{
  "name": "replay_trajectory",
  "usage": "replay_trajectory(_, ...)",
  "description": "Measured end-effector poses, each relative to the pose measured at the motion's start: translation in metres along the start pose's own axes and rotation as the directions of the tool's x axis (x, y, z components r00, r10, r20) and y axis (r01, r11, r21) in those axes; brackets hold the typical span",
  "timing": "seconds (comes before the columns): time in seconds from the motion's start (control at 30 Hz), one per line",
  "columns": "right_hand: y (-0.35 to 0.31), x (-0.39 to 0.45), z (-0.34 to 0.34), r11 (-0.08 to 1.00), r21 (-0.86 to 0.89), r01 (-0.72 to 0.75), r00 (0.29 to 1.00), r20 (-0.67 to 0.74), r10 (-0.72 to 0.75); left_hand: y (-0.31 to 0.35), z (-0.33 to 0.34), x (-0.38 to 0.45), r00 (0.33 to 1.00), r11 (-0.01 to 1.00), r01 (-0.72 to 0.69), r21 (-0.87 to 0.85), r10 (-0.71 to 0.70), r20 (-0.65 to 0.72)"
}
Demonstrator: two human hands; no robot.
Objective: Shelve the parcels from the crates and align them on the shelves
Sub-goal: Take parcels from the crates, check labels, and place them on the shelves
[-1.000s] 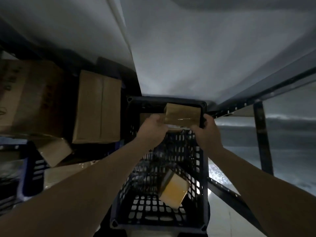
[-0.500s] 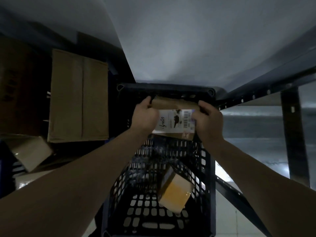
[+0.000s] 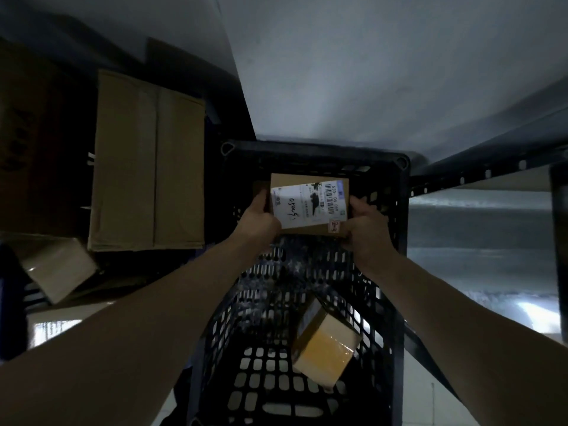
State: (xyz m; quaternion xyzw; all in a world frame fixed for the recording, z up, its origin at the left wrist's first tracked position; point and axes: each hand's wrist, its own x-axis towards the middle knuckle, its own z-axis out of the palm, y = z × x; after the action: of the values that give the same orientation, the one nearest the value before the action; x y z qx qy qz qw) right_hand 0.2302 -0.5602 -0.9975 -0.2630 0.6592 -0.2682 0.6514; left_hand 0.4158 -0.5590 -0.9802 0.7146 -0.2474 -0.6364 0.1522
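Note:
A small brown parcel [image 3: 310, 204] with a white shipping label facing me is held above the far end of a dark perforated crate [image 3: 313, 155]. My left hand [image 3: 258, 219] grips its left edge and my right hand [image 3: 365, 224] grips its right edge. A second, yellowish taped parcel [image 3: 324, 345] lies tilted on the crate floor near the right wall. A pale shelf board [image 3: 368, 72] spreads above the crate.
A tall cardboard box [image 3: 147, 161] stands left of the crate, with a darker box [image 3: 37, 142] further left. A small tilted carton [image 3: 58, 269] lies below them. A dark metal shelf rail [image 3: 479, 170] and an upright post [image 3: 559, 235] run on the right.
The parcel has tipped in my hands so its white label now faces me fully. The view has moved closer to the crate.

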Motion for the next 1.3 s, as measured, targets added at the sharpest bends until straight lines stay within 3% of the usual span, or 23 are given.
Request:
replay_trajectory(0.1, -0.004, 0.008, 0.002, 1.000, -0.004, 0.025, 1.000, 0.003, -0.025, -0.006, 0.002, -0.001, 1.000, 1.000, -0.008, -0.021, 0.008, -0.014)
replay_trajectory(0.17, -0.005, 0.015, 0.004, 0.997, -0.003, 0.071, 0.995, -0.072, -0.071, -0.012, 0.002, 0.001, 0.999, 0.999, 0.024, -0.024, -0.025, -0.037)
replay_trajectory(0.23, 0.003, 0.021, 0.005, 0.998, 0.038, 0.059, 0.980, -0.191, -0.050, -0.015, 0.002, 0.004, 0.997, 0.997, 0.043, 0.069, -0.039, -0.062)
replay_trajectory(0.33, 0.013, 0.020, 0.005, 0.995, 0.092, -0.033, 0.955, -0.290, 0.059, -0.016, 0.003, 0.008, 0.983, 0.977, -0.054, 0.206, 0.088, -0.161)
replay_trajectory(0.43, 0.018, 0.016, 0.002, 0.994, -0.066, -0.087, 0.967, -0.245, 0.068, -0.011, 0.005, 0.012, 0.976, 0.948, -0.093, 0.304, 0.147, -0.159)
replay_trajectory(0.6, 0.007, -0.001, 0.004, 0.998, -0.066, -0.012, 0.985, -0.170, 0.001, -0.014, 0.007, 0.009, 0.990, 0.903, 0.019, 0.428, 0.042, -0.133)
replay_trajectory(0.63, 0.005, -0.005, 0.007, 1.000, -0.002, -0.005, 0.988, -0.154, 0.004, -0.016, 0.008, 0.007, 0.992, 0.901, 0.017, 0.433, 0.041, -0.124)
replay_trajectory(0.77, 0.003, -0.010, 0.018, 0.999, 0.053, -0.013, 0.999, 0.046, 0.011, -0.017, 0.010, 0.004, 0.996, 0.947, -0.053, 0.318, 0.071, -0.045)
replay_trajectory(0.87, 0.002, -0.012, 0.022, 0.999, 0.043, 0.004, 0.995, 0.103, -0.009, -0.012, 0.010, 0.001, 0.995, 0.978, -0.052, 0.201, 0.067, -0.071)
replay_trajectory(1.0, -0.006, -0.025, 0.028, 0.999, -0.001, 0.034, 0.997, 0.076, -0.033, -0.002, 0.004, -0.013, 0.995, 0.999, 0.005, 0.031, -0.001, -0.102)
replay_trajectory(1.1, -0.020, -0.045, 0.033, 0.999, 0.040, 0.001, 0.999, -0.050, 0.001, 0.010, -0.005, -0.037, 0.994, 0.998, 0.041, -0.043, -0.045, -0.099)
replay_trajectory(1.3, -0.074, -0.119, 0.048, 0.990, 0.123, 0.065, 0.989, -0.137, -0.047, 0.053, -0.037, -0.119, 0.996, 0.992, -0.045, -0.119, 0.035, -0.083)
